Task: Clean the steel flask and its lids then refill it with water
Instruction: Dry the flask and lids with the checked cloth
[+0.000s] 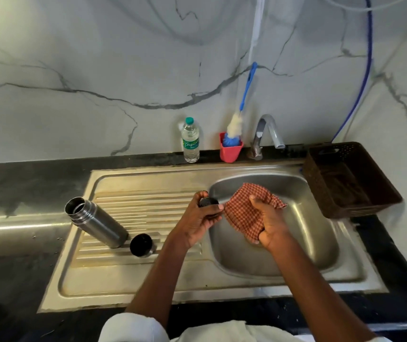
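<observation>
The open steel flask (97, 222) stands upright on the ribbed drainboard at the left, its mouth uncovered. Beside its base sits a cup-shaped lid (141, 245) with a dark inside, open side up. My left hand (198, 222) grips a small black stopper lid (208, 202) at the edge of the sink basin (303, 233). My right hand (267, 222) holds a red checked cloth (245, 211) bunched over the basin, its edge touching the stopper.
At the back stand a plastic water bottle (190, 140), a red holder (230, 150) with a blue-handled bottle brush (241, 104), and the tap (267, 134), which is not running. A brown woven basket (351, 180) sits right of the basin on the black counter.
</observation>
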